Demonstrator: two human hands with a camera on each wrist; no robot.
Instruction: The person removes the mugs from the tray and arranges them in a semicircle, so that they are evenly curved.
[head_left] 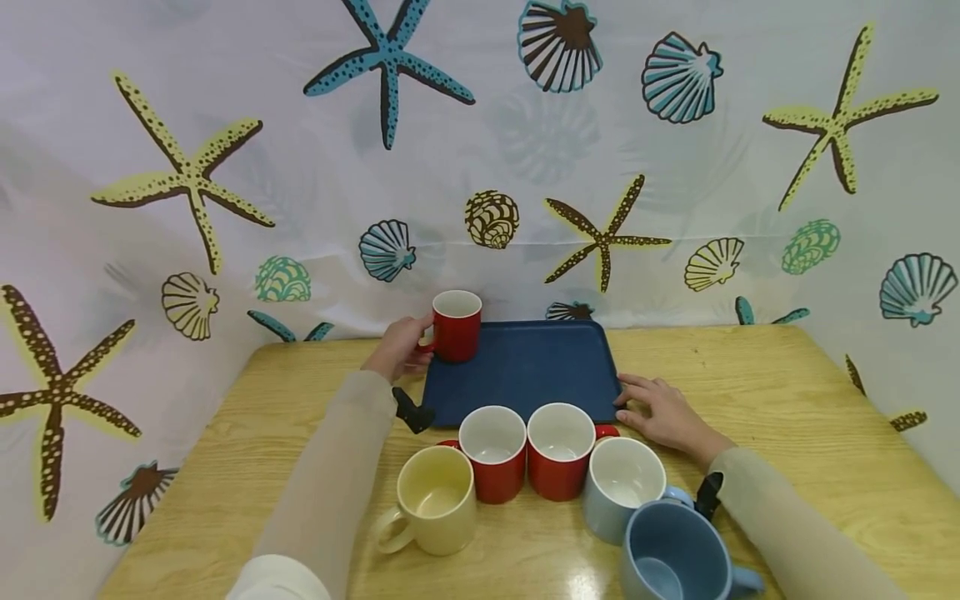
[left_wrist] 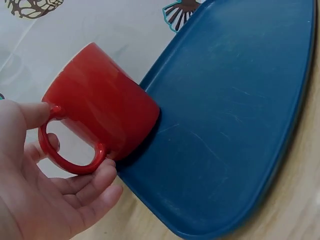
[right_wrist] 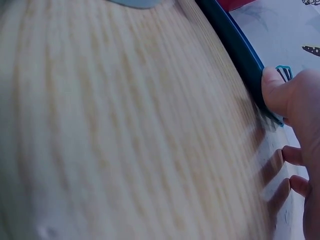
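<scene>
A red mug (head_left: 459, 335) with a white inside stands upright on the far left corner of a dark blue tray (head_left: 536, 367). My left hand (head_left: 401, 346) holds its handle from the left. In the left wrist view, the thumb lies on top of the handle, a fingertip shows through the loop, and the other fingers rest loosely below. At the tray's right edge is my right hand (head_left: 663, 414), its thumb touching the rim in the right wrist view. The other fingers are spread beside the tray; some are partly hidden.
Before the tray stand two red mugs (head_left: 491, 467) (head_left: 558, 467), a yellow mug (head_left: 437, 508), a pale blue mug (head_left: 622, 492) and a darker blue mug (head_left: 675, 554). They sit close together on the wooden table (head_left: 810, 400). A patterned curtain (head_left: 480, 150) hangs behind.
</scene>
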